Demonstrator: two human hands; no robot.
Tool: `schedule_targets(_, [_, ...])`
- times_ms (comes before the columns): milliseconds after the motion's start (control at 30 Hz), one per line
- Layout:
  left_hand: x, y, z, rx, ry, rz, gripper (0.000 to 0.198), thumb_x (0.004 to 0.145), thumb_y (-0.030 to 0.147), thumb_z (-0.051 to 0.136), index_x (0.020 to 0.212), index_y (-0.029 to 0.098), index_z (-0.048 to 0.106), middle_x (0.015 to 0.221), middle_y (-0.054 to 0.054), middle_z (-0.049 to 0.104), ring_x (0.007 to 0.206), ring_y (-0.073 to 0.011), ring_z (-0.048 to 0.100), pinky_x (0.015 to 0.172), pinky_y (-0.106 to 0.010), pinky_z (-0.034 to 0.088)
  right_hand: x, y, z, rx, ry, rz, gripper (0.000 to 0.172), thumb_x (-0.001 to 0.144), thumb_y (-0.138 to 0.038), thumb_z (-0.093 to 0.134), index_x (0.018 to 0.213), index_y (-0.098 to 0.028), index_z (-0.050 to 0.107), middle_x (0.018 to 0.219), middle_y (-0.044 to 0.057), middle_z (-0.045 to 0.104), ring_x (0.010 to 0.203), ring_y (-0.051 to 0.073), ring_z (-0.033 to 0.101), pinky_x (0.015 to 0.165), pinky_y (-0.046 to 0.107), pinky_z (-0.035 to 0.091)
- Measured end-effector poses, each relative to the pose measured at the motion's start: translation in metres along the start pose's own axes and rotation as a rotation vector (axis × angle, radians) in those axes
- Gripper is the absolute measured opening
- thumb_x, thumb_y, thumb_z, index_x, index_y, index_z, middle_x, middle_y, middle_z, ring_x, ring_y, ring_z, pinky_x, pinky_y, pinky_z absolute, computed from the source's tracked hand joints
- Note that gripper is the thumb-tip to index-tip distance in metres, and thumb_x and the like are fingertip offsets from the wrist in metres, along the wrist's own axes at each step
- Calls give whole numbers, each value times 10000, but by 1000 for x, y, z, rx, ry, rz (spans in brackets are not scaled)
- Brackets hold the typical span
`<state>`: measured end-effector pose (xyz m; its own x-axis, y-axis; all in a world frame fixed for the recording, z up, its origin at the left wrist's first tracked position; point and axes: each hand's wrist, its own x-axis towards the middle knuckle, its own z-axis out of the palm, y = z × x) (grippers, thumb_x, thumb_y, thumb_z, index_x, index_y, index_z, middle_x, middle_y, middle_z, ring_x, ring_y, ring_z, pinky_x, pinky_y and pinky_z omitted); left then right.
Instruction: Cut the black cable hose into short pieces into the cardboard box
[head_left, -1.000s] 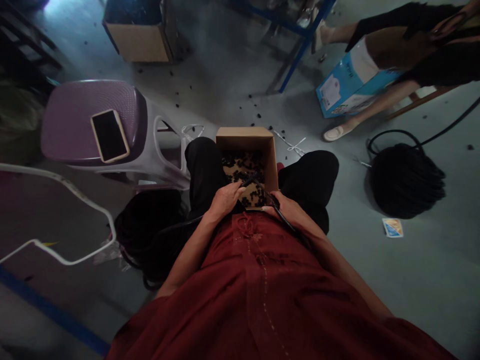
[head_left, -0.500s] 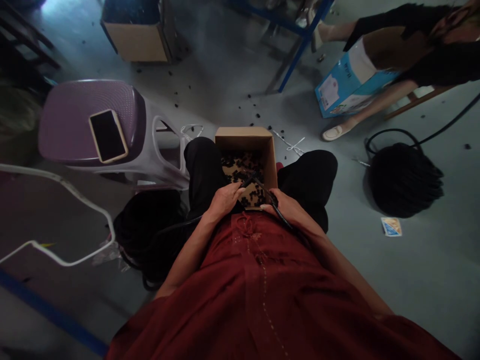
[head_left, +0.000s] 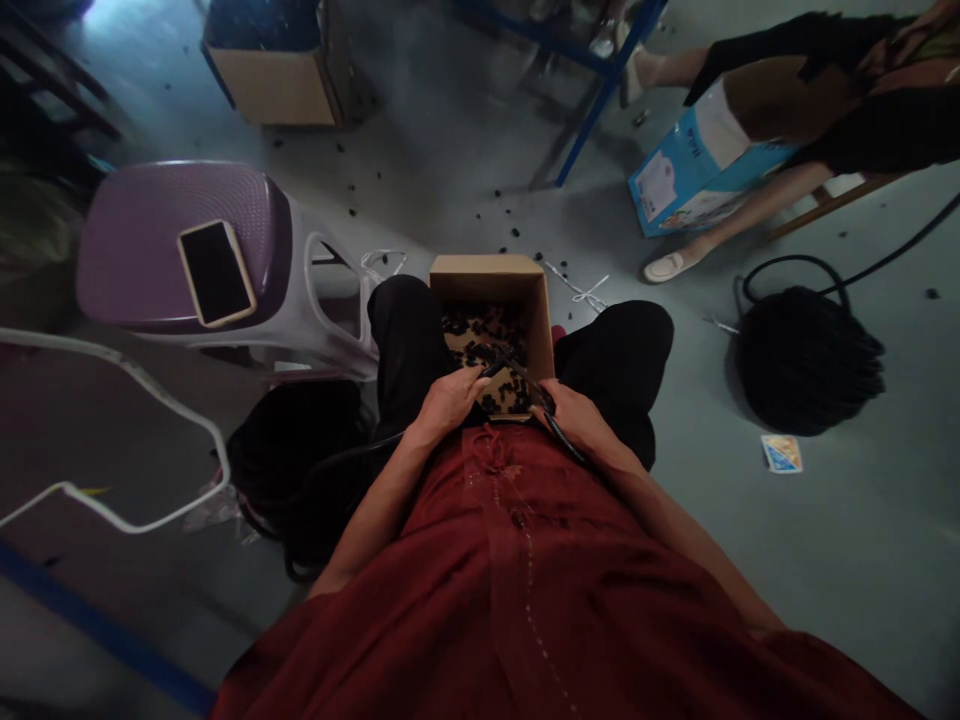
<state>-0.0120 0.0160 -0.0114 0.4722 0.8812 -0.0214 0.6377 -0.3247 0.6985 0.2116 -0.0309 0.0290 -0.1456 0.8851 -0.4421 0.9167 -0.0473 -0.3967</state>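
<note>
My left hand [head_left: 451,395] is closed around a black cord [head_left: 491,369], whose short end sticks out past the thumb and forefinger. This cord runs back under my left forearm towards a black coil [head_left: 296,465] on the floor. In my right hand [head_left: 571,412] is a dark scissor-like tool [head_left: 564,440], its thin tip pointing left at the cord's end and its handle lying along my wrist. Tip and cord meet or overlap; whether they touch I cannot tell. Below both hands, between my knees, stands an open cardboard box [head_left: 491,265] with many short black pieces [head_left: 514,392] inside.
A purple stool [head_left: 135,240] with a phone [head_left: 217,273] stands at the left. Another person sits at the upper right behind a blue carton [head_left: 679,170]. A second black coil [head_left: 810,360] and a small packet [head_left: 782,454] lie on the right floor. Black bits dot the floor.
My right thumb has drawn in to the right, closer to the palm, around the tool's handle. My left hand and the cord have hardly moved. The other person's hands have shifted slightly.
</note>
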Motion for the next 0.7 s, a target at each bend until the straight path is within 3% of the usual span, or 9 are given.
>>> schedule_targets(167, [4,2,-8,-192,-60,-69,292,894,334,441,1067,167,606,994,-68,661,893,-165,621,785,-263,479,-1,0,3,-1,27,1,291,830,-303,446,1095,-198,501,1003,83,614,886,204,569,748,272,408])
schedule_targets(267, [12,5,-16,-506,-265,-161,297,887,331,432,1055,143,589,892,-56,661,693,-128,609,643,-242,491,-1,-2,3,12,26,2,303,806,-271,455,1098,-200,498,1011,82,612,868,207,571,733,274,410])
schedule_targets(367, [20,9,-21,-812,-394,-271,293,887,355,403,842,126,579,765,-45,624,571,-95,552,562,-230,471,1,-2,5,32,33,-3,329,784,-231,456,1109,-192,493,1013,86,612,863,205,571,734,273,412])
schedule_targets(500, [23,13,-19,-995,-361,-365,284,831,417,486,785,139,521,721,-16,574,499,-55,461,463,-188,374,3,1,10,52,55,-29,339,775,-211,451,1110,-186,494,982,83,618,860,201,570,736,269,414])
schedule_targets(700, [17,16,-16,-922,-288,-377,361,794,482,500,700,133,502,618,29,487,459,-32,359,435,-174,262,6,3,15,48,50,-71,325,767,-210,472,1088,-181,510,937,77,627,819,197,576,710,268,412])
